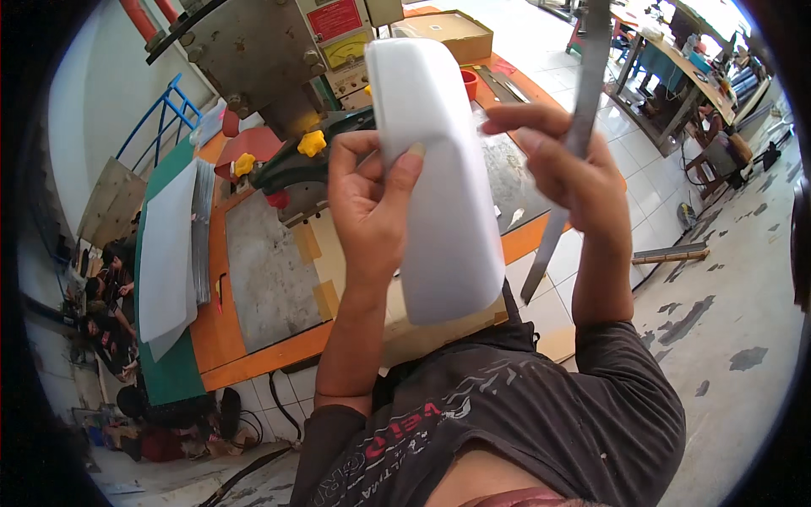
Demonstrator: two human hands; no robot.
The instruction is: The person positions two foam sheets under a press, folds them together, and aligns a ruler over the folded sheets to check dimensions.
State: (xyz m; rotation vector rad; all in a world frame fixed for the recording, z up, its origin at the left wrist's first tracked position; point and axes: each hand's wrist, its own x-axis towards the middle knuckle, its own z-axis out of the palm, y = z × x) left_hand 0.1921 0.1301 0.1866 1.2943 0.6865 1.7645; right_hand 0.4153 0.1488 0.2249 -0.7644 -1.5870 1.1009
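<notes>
The person wears a dark grey short-sleeved T-shirt (524, 414) with faded print across the chest, partly in red and partly in pale grey. Both forearms are bare below the sleeves, and the left hand (372, 203) and right hand (566, 169) wear no gloves, rings or watch.

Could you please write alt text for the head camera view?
A person's left hand grips a white folded sheet while the right hand holds its edge along with a long metal strip, above an orange workbench beside a grey machine.
</notes>
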